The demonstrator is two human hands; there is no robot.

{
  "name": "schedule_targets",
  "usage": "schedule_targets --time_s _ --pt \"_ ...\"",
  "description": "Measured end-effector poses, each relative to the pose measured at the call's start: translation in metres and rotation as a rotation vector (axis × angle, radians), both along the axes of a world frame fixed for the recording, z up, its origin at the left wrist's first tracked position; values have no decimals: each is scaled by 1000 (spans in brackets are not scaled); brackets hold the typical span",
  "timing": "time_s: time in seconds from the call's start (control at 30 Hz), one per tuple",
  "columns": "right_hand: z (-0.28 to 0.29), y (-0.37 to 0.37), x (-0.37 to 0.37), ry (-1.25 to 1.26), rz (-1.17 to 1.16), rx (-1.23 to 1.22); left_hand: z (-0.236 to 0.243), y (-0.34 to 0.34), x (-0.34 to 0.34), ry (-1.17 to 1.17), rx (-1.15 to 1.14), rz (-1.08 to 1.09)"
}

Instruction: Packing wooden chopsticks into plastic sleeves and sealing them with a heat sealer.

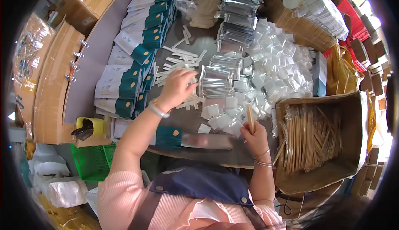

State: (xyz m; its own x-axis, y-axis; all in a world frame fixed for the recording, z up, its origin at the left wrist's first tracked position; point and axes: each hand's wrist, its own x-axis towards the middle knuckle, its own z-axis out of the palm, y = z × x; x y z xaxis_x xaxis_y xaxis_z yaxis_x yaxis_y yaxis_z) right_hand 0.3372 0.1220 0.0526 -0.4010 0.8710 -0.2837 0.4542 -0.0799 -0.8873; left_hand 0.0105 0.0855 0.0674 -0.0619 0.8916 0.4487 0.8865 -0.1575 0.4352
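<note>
Head view: wooden chopsticks (pixel 250 119) are gripped upright by the right hand (pixel 254 137) at centre; white paper strips (pixel 179 62), centre frame on the table (pixel 195 47), are pinched by the left hand (pixel 178 88).

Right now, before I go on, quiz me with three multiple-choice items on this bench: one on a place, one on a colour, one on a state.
1. Where is the open cardboard box of wooden sticks?
A. To the person's right
B. To the person's left
C. At the far end of the table

2. What colour is the lower part of the white sleeves stacked on the left?
A. Red
B. Teal green
C. Black

3. What is the right hand doing?
A. Resting flat and empty
B. Holding wooden sticks upright
C. Gripping the green basket

Answers: A, the box sits by the right forearm; B, each sleeve ends in a teal band; B, the sticks rise from the closed fist, while the left hand reaches into the white paper strips.
</note>
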Motion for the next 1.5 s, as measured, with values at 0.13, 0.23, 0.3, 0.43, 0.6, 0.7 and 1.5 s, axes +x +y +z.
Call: schedule_targets --time_s 0.13,0.23,0.3,0.43,0.6,0.7,1.5 --pt "-4 0 -14 -92 89 37 -33 -92 -23 -16 -291 392" --pt "11 -3 -23 -97 130 48 -37 -122 -12 34 -519 432" --pt "15 -8 -26 -104 212 72 -44 -126 -12 41 -503 422" --pt "15 -28 -34 -149 374 80 -52 -122 -13 21 -476 355" --pt "11 -34 -31 -103 336 174 -22 -90 17 -257 -205 179" --pt "9 -26 -25 -151 173 167 -25 -38 52 -260 -118 15" --pt "17 7 -5 -170 105 127 -52 39 47 103 -257 14"
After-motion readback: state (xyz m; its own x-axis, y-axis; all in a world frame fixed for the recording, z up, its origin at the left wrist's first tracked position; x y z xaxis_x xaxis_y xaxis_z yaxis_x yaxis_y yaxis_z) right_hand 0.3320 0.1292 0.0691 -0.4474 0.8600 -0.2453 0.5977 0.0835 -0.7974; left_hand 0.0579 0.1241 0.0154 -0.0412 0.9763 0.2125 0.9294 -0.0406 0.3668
